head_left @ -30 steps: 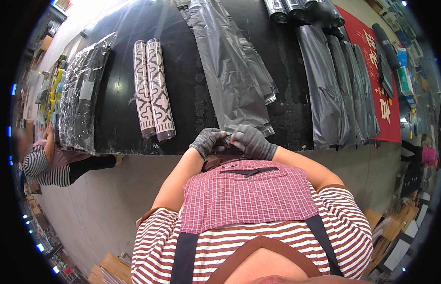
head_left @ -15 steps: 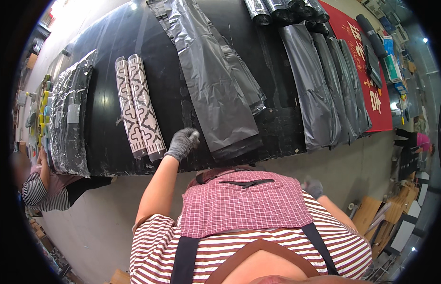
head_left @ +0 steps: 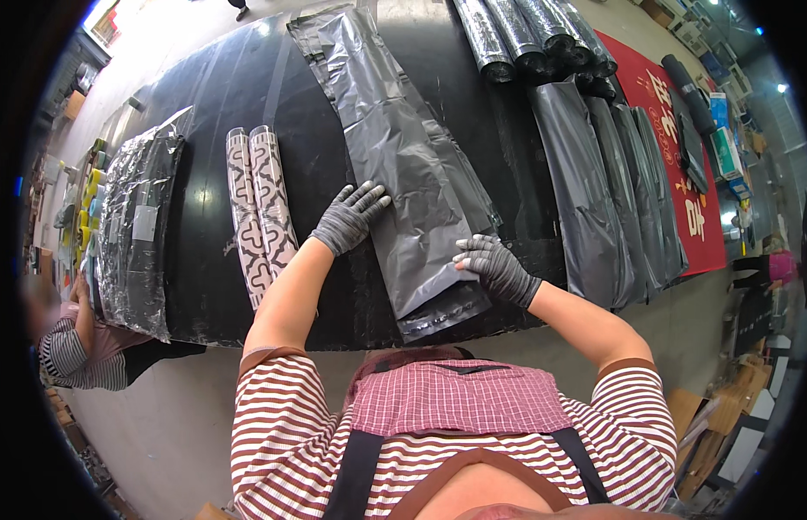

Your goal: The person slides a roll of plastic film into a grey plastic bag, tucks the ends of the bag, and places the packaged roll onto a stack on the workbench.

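Observation:
A stack of long grey plastic bags (head_left: 408,165) lies lengthwise on the black table (head_left: 195,286) in front of me. My left hand (head_left: 348,218), in a grey glove, rests at the left edge of the stack with its fingers spread. Against the lower right part of the bags is my gloved right hand (head_left: 501,272), fingers stretched out toward the left and partly apart. The near end of the top bag looks dark and folded. To the left of my left hand stand out two patterned pink-and-black rolls (head_left: 254,217) in clear wrap, lying side by side.
More grey bags (head_left: 585,191) lie to the right, below several black rolls (head_left: 529,43). A red printed cloth (head_left: 655,147) covers the table's right end. Clear-wrapped black goods (head_left: 139,234) lie at the left. Beyond them a person (head_left: 83,347) in stripes works.
My left hand has moved up and rightward onto the bags' edge, its fingers now spread. My right hand has come up from beside my body onto the bags.

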{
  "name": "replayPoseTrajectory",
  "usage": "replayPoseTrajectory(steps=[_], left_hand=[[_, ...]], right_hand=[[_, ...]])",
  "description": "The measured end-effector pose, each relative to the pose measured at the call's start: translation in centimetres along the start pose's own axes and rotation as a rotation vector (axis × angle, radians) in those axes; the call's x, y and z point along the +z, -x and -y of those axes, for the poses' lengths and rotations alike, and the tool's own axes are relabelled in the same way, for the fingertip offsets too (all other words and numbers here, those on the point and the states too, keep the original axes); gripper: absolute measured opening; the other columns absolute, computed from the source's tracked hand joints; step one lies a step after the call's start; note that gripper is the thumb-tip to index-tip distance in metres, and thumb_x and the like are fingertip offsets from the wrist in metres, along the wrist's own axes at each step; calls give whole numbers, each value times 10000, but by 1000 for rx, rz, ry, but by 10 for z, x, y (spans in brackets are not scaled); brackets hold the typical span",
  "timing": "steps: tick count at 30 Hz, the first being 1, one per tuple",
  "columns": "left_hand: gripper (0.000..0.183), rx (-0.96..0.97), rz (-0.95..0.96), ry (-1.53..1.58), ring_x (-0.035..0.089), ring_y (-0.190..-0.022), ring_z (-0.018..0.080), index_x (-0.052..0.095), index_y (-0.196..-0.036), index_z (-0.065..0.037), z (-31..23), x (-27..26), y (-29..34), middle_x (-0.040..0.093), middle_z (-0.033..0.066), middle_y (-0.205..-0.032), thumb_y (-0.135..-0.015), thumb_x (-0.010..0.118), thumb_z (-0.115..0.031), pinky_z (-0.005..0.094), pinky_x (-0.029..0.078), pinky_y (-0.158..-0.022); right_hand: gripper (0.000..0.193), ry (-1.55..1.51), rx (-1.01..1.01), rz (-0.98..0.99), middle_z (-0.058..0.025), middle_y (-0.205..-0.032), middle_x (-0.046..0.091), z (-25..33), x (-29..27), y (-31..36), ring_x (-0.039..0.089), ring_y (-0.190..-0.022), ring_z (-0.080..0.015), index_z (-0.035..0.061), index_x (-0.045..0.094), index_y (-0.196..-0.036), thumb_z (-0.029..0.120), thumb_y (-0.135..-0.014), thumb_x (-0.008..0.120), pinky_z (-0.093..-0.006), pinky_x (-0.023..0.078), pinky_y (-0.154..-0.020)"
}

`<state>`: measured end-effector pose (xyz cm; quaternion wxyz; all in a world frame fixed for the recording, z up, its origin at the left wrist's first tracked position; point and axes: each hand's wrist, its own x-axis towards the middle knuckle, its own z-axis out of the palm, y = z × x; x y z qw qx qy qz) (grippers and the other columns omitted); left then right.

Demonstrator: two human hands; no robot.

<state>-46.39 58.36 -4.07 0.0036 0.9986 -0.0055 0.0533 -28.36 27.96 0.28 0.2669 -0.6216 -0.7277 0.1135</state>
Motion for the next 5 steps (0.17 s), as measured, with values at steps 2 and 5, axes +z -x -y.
replayPoseTrajectory(steps=[2, 5], left_hand=[[554, -2, -69, 40, 336, -1360, 248, 496, -1319, -178, 2, 7, 5, 423, 58, -1425, -768, 529, -139, 433, 222, -1123], [489, -60, 67, 170, 318, -1370, 244, 520, -1296, -193, -5, -5, 10, 432, 47, -1419, -811, 567, -151, 425, 171, -1146]], right_hand=[[245, -237, 97, -204, -77, -1042, 668, 17, -22, -15, 591, -1063, -264, 114, 657, -996, 43, -767, 605, -391, 414, -960], [327, -332, 223, -265, -110, -1078, 665, 25, -36, -14, 593, -1077, -276, 106, 657, -1055, 79, -730, 666, -372, 410, -966]])
